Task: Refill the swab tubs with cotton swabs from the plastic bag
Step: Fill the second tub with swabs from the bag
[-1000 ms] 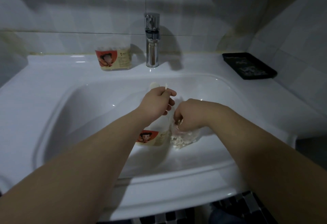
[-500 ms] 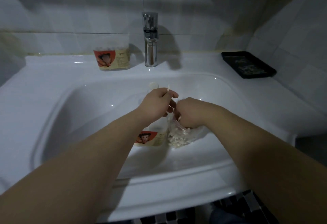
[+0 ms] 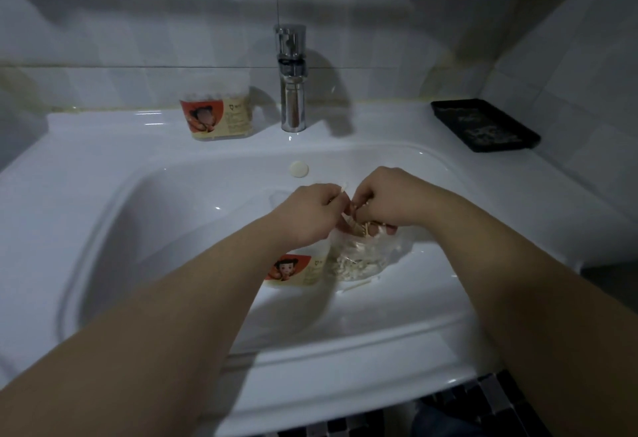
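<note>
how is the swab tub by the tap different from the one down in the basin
Place: the back swab tub stands on the sink ledge left of the faucet; the front swab tub stands in the basin beside the plastic bag.
View: the back swab tub shows whole, untouched; the front swab tub's top is hidden under the left hand.
Both carry the same red-and-cream cartoon label.

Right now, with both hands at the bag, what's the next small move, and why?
Probably lift the right hand and its grip of cotton swabs out of the plastic bag, toward the tub. Its fingers curl round swabs at the bag's mouth; the tub stands right beside the bag, under the left hand.
</note>
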`<action>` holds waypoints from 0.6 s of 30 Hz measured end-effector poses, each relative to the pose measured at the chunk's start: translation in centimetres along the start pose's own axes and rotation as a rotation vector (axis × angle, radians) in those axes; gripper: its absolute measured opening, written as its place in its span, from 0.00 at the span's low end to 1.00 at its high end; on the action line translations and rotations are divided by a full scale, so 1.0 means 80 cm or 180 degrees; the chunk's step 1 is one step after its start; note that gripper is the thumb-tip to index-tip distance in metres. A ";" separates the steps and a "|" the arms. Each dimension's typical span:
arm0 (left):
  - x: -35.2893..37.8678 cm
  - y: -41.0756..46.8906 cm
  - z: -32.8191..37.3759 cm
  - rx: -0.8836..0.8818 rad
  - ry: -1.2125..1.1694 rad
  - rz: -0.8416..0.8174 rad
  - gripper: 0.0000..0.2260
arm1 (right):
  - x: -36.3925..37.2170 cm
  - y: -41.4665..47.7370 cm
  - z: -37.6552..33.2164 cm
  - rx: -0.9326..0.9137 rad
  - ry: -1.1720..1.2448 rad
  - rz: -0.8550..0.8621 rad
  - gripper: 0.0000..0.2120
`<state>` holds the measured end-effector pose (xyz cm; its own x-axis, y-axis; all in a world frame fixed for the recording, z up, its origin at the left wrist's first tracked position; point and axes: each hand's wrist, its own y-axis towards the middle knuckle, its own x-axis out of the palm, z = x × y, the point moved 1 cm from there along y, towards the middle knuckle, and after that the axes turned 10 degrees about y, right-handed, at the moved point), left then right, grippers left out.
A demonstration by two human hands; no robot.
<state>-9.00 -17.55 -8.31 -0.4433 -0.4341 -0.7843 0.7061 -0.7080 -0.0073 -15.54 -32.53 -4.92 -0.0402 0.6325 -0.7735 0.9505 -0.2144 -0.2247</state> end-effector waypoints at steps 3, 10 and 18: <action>-0.001 0.003 -0.005 -0.0197 0.0101 0.0131 0.14 | -0.004 -0.002 -0.002 -0.0020 0.0200 0.0053 0.05; 0.005 0.012 -0.013 -0.0250 -0.0346 0.0349 0.13 | -0.013 0.002 0.002 -0.0095 0.0539 0.0347 0.04; 0.010 0.012 -0.003 0.0088 -0.0251 0.0190 0.14 | -0.009 0.009 0.002 -0.0411 0.1118 0.0563 0.05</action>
<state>-8.57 -18.43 -9.04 -0.4439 -0.5176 -0.7315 0.7174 -0.6944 0.0560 -14.87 -33.30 -4.63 0.2136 0.8146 -0.5393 0.9651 -0.2616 -0.0128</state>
